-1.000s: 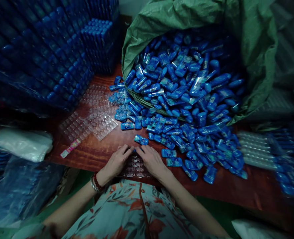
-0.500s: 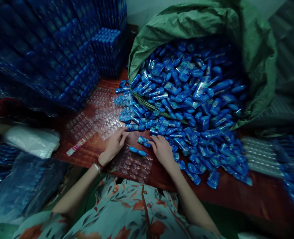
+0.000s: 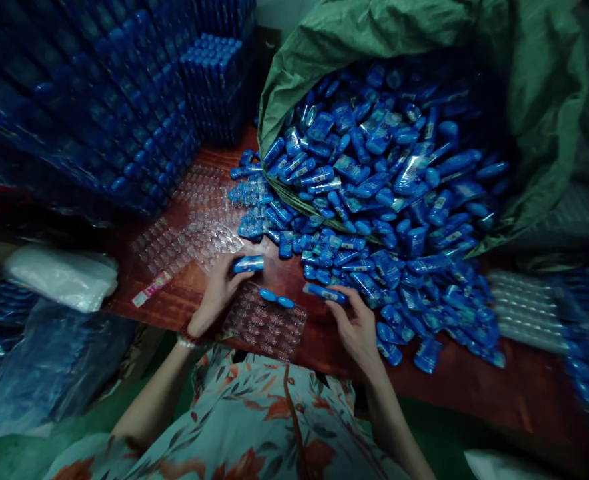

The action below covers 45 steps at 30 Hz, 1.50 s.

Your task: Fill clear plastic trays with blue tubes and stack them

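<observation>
Between the thumb and fingers of my left hand (image 3: pixel 219 288) is a small blue bottle (image 3: pixel 248 264), lying level above the table. My right hand (image 3: pixel 357 327) pinches another small blue bottle (image 3: pixel 325 293) by its right end. A clear plastic tray with molded hollows (image 3: pixel 267 330) lies on the table in front of me, between my wrists. Two blue bottles (image 3: pixel 276 299) sit end to end in its top row. Beyond my hands, a heap of loose blue bottles (image 3: pixel 364 260) spreads over the table.
A green woven sack (image 3: pixel 294 60) spills more bottles at the back right. Clear molded trays (image 3: pixel 194 220) lie left of the heap. Packed blue stacks (image 3: pixel 212 87) rise at the back left. A pink label strip (image 3: pixel 151 289) and white plastic bundle (image 3: pixel 62 277) lie left.
Both hands have picked bottles up off the table. My left hand has drawn slightly back toward me; my right hand has moved right and nearer to me with its bottle.
</observation>
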Tool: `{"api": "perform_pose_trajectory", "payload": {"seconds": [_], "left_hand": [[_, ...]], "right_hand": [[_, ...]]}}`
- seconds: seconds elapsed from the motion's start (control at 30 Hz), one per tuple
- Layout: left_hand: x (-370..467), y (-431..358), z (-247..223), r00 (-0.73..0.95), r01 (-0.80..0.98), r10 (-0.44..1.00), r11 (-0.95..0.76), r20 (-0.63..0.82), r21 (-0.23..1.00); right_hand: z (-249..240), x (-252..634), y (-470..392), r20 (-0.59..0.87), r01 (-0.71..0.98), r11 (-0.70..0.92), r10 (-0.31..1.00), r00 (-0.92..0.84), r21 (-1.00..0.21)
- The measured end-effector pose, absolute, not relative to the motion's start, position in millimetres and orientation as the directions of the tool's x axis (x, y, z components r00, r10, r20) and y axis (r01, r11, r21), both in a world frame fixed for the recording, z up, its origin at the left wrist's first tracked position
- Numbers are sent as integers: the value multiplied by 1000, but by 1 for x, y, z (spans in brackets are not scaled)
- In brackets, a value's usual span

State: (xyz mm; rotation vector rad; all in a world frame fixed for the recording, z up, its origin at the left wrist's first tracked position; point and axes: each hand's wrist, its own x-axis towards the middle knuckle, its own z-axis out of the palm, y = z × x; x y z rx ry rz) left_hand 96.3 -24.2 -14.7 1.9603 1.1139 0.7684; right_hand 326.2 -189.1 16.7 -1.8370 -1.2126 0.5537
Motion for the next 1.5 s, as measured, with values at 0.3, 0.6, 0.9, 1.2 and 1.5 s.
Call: {"api": "perform_pose_trajectory", "payload": {"seconds": [0.3, 0.6, 0.9, 1.2, 1.5], "left_hand": [[53, -95, -7, 294, 468, 955, -176, 36, 866], [83, -91, -14, 664, 401, 674, -686, 323, 608], [84, -88, -14, 788, 336, 505, -833, 354, 440], [117, -62, -18, 827, 331, 446, -878, 342, 345], [184, -127, -9, 825, 273, 404, -897, 395, 347]], "right_hand": [[-7, 277, -218, 60, 547, -88, 967, 247, -832], [-17, 295, -172, 343, 830, 259, 935, -88, -493], [3, 280, -162, 209, 918, 322, 938, -276, -231], [-3, 277, -151, 168, 977, 71, 985, -37, -203], [-1, 342, -244, 255, 890, -390, 859, 444, -235]]}}
